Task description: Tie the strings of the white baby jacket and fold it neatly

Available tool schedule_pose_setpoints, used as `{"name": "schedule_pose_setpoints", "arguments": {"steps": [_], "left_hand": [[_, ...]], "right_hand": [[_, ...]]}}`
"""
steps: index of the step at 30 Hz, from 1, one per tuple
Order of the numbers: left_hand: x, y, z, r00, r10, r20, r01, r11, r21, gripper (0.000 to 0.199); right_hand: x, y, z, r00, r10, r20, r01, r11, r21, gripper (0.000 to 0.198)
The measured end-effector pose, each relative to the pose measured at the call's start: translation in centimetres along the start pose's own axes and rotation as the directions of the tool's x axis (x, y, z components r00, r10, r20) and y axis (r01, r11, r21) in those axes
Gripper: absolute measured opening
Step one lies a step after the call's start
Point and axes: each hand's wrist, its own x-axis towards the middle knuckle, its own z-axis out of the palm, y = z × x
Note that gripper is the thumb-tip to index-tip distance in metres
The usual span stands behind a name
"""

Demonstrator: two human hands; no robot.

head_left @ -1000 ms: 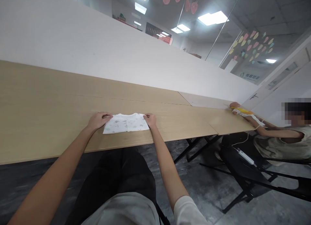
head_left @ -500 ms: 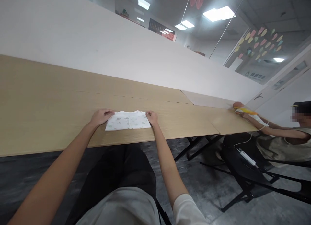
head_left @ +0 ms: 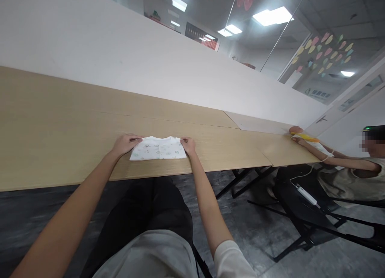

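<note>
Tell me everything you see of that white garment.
The garment looks like white fabric with small prints, a dipped neckline at its far edge and a line down the middle. Apparently folded, it lies flat on the table near the front edge. The left hand holds its far left corner, the right hand its far right.

bare hands up close: two, one left hand (head_left: 123, 145) plus one right hand (head_left: 189, 146), against one folded white garment (head_left: 158, 148); table sections (head_left: 60, 137) show several seams, so no firm number there. right side: one co-worker (head_left: 350, 178), one doll (head_left: 295, 129), at least one black chair (head_left: 288, 202), one long white device (head_left: 306, 195), one door handle (head_left: 321, 119). up top: four pinkish paper cutouts (head_left: 248, 2), well over a dozen small coloured paper leaves (head_left: 328, 52) (too tiny for an exact tally), at least six lit ceiling panels (head_left: 273, 16), some cut off by the edge.
</note>
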Motion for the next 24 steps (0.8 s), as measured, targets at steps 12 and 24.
{"name": "schedule_pose_setpoints", "arguments": {"steps": [12,24], "left_hand": [[-0.2,1.2,-0.7,0.998,-0.054,0.03,0.053,0.998,0.013,0.051],[-0.2,3.7,-0.8,0.978,-0.081,-0.193,0.047,0.984,-0.173,0.044]], "right_hand": [[0.0,0.0,0.1,1.0,-0.001,-0.007,0.001,1.0,0.012,0.017],[0.0,-1.5,-1.2,0.999,0.027,-0.032,-0.02,0.975,0.22,0.015]]}}
